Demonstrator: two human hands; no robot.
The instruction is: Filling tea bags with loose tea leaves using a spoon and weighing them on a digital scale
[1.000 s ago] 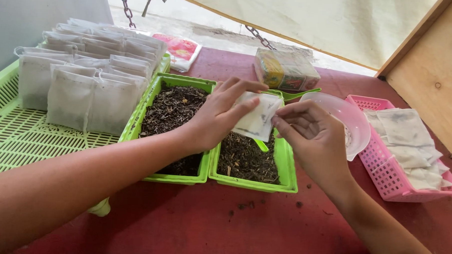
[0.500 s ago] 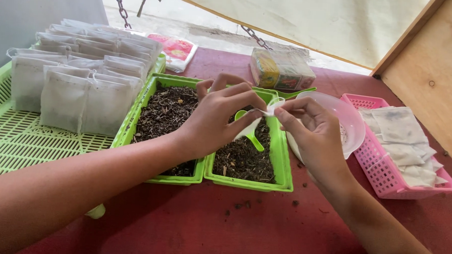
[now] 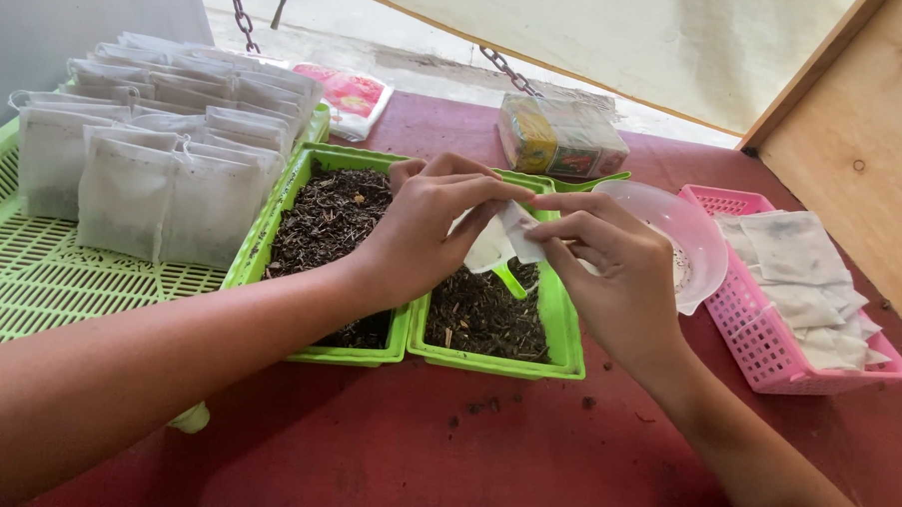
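Both hands hold one small white filter bag (image 3: pixel 501 240) over the right green tray (image 3: pixel 566 338) of dark loose tea. My left hand (image 3: pixel 427 233) pinches the bag's top edge from the left. My right hand (image 3: pixel 615 274) pinches its other side, fingers curled. A green scoop handle (image 3: pixel 510 281) pokes out under the bag. A second green tray (image 3: pixel 319 157) with the same dark leaves sits just left, under my left wrist.
Rows of filled white bags (image 3: pixel 163 188) stand on a green slatted tray (image 3: pixel 40 289) at left. A clear plastic bowl (image 3: pixel 687 232) and a pink basket (image 3: pixel 768 345) of empty white bags lie at right. Wrapped packets (image 3: pixel 560 137) sit behind on the red table (image 3: pixel 414 442).
The hands have come closer together over the right tray and the bag between them is folded smaller, gripped at its top by both.
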